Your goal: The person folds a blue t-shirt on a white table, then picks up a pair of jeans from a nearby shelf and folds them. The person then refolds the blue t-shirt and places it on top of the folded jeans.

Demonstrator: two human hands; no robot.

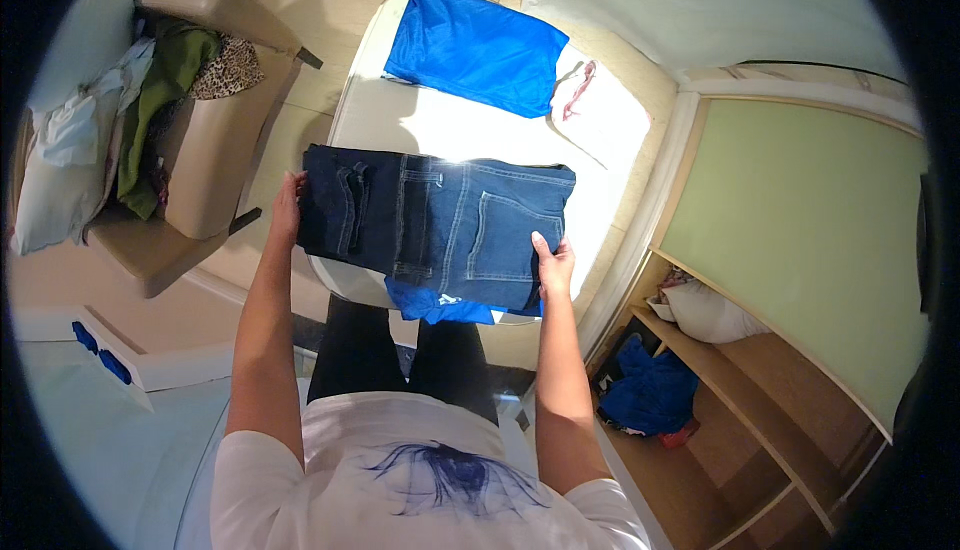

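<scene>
Folded blue denim jeans lie across the near half of a white table, stitched pockets and belt loops facing up. My left hand grips their left edge, the fingertips partly hidden by the fabric. At the lower right corner my right hand pinches the denim, thumb on top and the other fingers underneath. Part of a blue cloth item with a white mark shows beneath the jeans at the near table edge. Farther back on the table lies a flat, folded bright blue garment.
A white item with a reddish pattern lies at the table's far right. To the left, a beige padded chair carries piled clothes. On the right stands a wooden shelf unit holding a blue cloth bundle and a white bundle.
</scene>
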